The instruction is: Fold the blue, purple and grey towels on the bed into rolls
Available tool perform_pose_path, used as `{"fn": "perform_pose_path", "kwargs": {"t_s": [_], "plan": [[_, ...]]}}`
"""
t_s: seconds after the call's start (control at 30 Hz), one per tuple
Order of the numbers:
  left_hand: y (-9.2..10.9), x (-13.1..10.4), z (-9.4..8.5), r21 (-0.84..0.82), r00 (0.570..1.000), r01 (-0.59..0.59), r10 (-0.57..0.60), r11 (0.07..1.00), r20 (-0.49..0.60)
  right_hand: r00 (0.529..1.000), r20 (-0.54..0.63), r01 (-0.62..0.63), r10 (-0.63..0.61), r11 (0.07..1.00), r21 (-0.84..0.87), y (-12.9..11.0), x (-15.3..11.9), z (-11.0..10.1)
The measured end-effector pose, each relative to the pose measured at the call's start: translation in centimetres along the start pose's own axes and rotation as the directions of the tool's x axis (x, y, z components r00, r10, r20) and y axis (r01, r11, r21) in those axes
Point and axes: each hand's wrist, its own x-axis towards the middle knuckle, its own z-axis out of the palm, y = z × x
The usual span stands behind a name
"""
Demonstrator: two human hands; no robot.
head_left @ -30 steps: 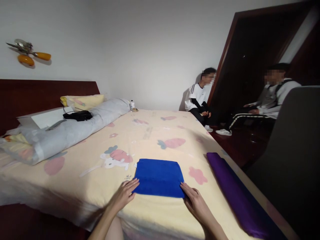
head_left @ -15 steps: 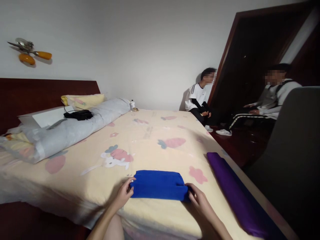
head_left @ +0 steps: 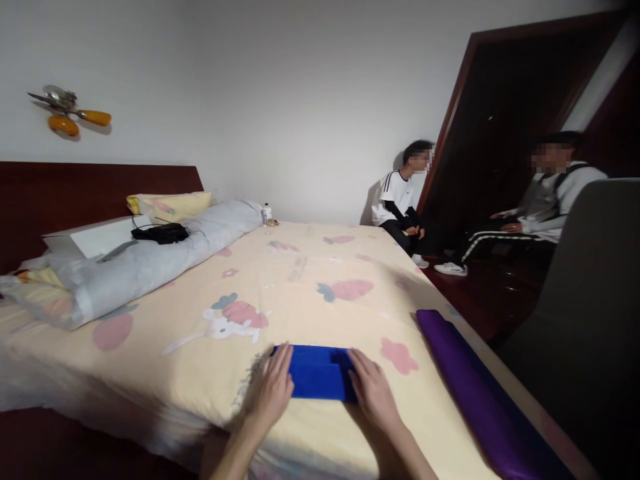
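A folded blue cloth (head_left: 320,373) lies flat near the front edge of the bed (head_left: 310,320). My left hand (head_left: 273,387) rests on its left end, fingers stretched forward and lying flat. On the right end lies my right hand (head_left: 373,387), its fingers also extended over the cloth. The cloth's two ends are partly hidden under my hands. To the right, along the bed's side, is a long folded purple and dark blue cloth (head_left: 465,393), which neither hand touches.
A grey rolled quilt (head_left: 165,267) lies at the left with a white box (head_left: 95,237) and a black item (head_left: 163,233) by it. A small bottle (head_left: 267,213) stands at the far edge. Two people sit beyond the bed's right side; a dark grey chair back (head_left: 585,300) is at right.
Both hands have moved inward from the blue cloth's ends and now lie on top of it. The view has shifted slightly.
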Motion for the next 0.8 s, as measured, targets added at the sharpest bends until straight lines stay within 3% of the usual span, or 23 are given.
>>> {"fn": "perform_pose_path", "kwargs": {"t_s": [0.1, 0.17, 0.23, 0.47, 0.67, 0.8], "plan": [[3.3, 0.2, 0.4, -0.042, 0.974, -0.197, 0.201, 0.979, 0.108, 0.961, 0.194, 0.179, -0.195, 0.979, 0.098, -3.6, 0.5, 0.6], [3.8, 0.1, 0.8, -0.057, 0.951, -0.246, 0.252, 0.968, 0.18, 0.934, 0.279, 0.195, -0.222, 0.973, 0.121, -4.3, 0.5, 0.8], [2.7, -0.3, 0.8, -0.056, 0.936, -0.263, 0.269, 0.963, 0.228, 0.929, 0.316, 0.168, -0.194, 0.98, 0.107, -3.3, -0.1, 0.5], [-4.0, -2.2, -1.2, -0.041, 0.928, -0.245, 0.246, 0.969, 0.279, 0.949, 0.306, 0.062, -0.074, 0.997, 0.05, 3.6, -3.3, -2.0], [-6.6, -2.6, -1.1, -0.052, 0.937, -0.3, 0.305, 0.952, 0.17, 0.984, 0.146, 0.089, -0.104, 0.991, 0.101, 4.1, -3.5, -1.8], [-7.3, -2.5, -1.2, -0.065, 0.93, -0.354, 0.359, 0.933, 0.078, 0.988, 0.154, 0.008, -0.034, 0.986, 0.165, 3.7, -2.9, -2.6]]}}
